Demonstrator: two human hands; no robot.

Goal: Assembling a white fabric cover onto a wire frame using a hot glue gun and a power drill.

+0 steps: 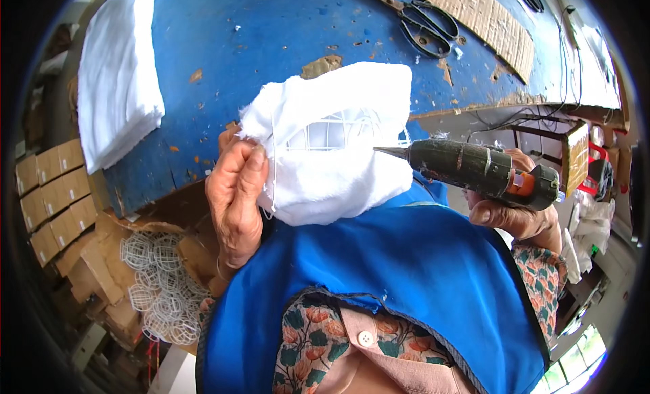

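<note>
Left hand (233,194) pinches the white cloth (338,150) shut around a white wire cage (332,133), held over the lap at the blue table (271,42) edge, seam exposed. Right hand (518,211) fully grips the glue gun (474,169), nozzle just beside the cloth.

- The left hand (235,194) pinched the edge of a white cloth (338,157) wrapped over a white wire frame (330,133).
- The right hand (521,214) gripped a dark glue gun (474,169), its nozzle just beside the cloth.
- Black scissors (423,25) and a cardboard strip (484,22) lay on the blue table (271,42).
- Folded white fabric (115,76) rested at its left edge.
</note>
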